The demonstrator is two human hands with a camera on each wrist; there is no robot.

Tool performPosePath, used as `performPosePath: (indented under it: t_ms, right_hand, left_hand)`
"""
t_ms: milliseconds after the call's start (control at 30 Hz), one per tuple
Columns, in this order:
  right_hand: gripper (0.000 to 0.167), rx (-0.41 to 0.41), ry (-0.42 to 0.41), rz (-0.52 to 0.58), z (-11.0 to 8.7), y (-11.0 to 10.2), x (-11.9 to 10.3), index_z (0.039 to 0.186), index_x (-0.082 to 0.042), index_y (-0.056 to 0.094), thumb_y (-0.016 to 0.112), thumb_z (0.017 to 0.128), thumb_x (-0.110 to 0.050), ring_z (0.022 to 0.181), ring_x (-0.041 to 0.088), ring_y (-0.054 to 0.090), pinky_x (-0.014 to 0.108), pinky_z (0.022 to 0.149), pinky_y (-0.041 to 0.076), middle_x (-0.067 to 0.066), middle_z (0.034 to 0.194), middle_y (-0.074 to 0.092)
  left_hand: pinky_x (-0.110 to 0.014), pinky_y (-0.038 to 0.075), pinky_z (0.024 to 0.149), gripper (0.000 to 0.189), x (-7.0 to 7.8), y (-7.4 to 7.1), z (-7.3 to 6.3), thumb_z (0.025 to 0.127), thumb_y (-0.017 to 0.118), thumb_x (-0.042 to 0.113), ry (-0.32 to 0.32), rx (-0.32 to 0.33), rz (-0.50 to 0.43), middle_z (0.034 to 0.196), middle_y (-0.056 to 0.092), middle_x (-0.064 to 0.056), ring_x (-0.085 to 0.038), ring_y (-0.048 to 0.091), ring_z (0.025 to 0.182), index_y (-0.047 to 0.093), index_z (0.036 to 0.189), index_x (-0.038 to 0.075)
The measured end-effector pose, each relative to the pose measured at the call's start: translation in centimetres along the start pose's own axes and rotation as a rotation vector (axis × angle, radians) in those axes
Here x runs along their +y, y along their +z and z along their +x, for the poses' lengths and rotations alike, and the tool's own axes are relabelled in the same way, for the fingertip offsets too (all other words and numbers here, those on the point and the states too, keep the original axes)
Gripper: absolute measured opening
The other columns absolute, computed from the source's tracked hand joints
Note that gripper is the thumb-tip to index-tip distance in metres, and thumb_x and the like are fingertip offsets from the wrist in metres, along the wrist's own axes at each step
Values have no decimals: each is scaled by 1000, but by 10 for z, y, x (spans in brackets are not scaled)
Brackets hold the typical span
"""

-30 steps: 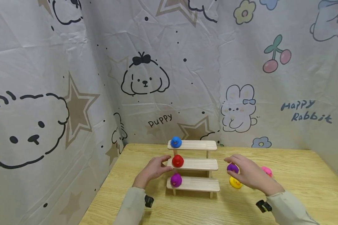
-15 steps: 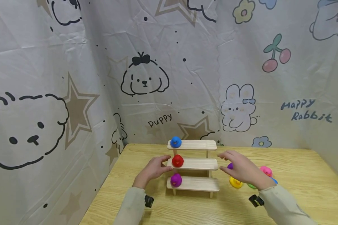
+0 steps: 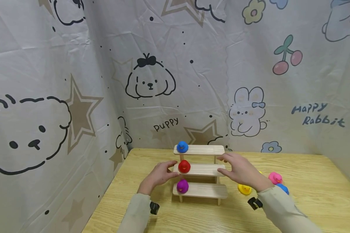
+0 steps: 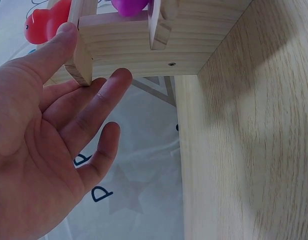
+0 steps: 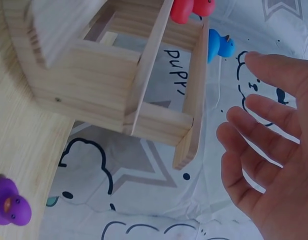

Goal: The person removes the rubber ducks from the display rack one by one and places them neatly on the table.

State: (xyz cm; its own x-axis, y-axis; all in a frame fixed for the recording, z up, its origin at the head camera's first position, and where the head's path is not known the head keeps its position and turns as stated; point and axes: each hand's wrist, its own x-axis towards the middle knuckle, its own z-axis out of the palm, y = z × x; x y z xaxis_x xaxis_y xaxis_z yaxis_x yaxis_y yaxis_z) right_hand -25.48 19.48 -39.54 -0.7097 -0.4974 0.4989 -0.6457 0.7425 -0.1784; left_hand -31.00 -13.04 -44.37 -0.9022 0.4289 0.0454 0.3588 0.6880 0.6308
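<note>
A three-tier wooden display shelf (image 3: pixel 204 191) stands on the table. At its left end sit a blue rubber duck (image 3: pixel 182 147) on the top tier, a red rubber duck (image 3: pixel 184 166) on the middle one and a magenta rubber duck (image 3: pixel 182 186) on the lowest. My left hand (image 3: pixel 159 176) holds the middle tier's left end, the thumb on one side and fingers on the other, as the left wrist view shows. Near the shelf's right end, my right hand (image 3: pixel 242 170) has its fingers spread and holds nothing; in the right wrist view it is apart from the wood.
Right of the shelf lie a yellow duck (image 3: pixel 245 189), a pink duck (image 3: pixel 275 178) and a blue duck (image 3: pixel 282 188), partly behind the right forearm. The right wrist view shows a purple duck (image 5: pixel 16 202) on the table. A printed curtain (image 3: pixel 204 81) hangs behind.
My right hand has moved left, from over the purple and yellow ducks to the shelf's right end. The left hand and the ducks on the shelf have stayed put.
</note>
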Motion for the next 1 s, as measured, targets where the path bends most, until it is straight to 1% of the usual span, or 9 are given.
performPosePath:
  t_ms: [300,433,600,833,1000]
  right_hand:
    - [36,32,-38,32,15,7,-5,109,-9,65,79,78,-22,85,17,60,35,74,51,0,98,62]
    - [39,26,-33,39,23,9,-8,111,-8,64,79,78,-21,86,15,58,35,75,51,2,101,62]
    - [41,20,-48,45,35,13,-11,113,-4,63,79,78,-20,89,20,59,38,79,50,7,104,63]
    - [40,29,-43,40,50,20,-16,111,-5,63,79,78,-21,87,20,61,37,76,51,5,103,64]
    - [41,6,-40,46,61,25,-22,113,-4,62,78,79,-20,90,20,60,36,78,51,6,105,62]
  left_hand:
    - [-38,51,84,58,0,0,0,88,67,35,4,-4,-2,131,55,-13,-20,64,94,50,137,7]
    - [-37,52,83,58,0,0,0,89,67,34,8,-1,1,131,55,-13,-20,64,93,50,137,7]
    - [-37,52,83,57,-1,0,0,89,67,33,7,1,4,131,55,-13,-20,64,93,50,136,7]
    - [-37,52,83,58,-2,0,0,89,67,34,0,-6,-3,131,55,-14,-20,64,94,50,137,7]
    - [-37,52,82,58,-1,-1,0,88,67,34,3,-4,-9,131,55,-13,-21,64,94,50,137,6]
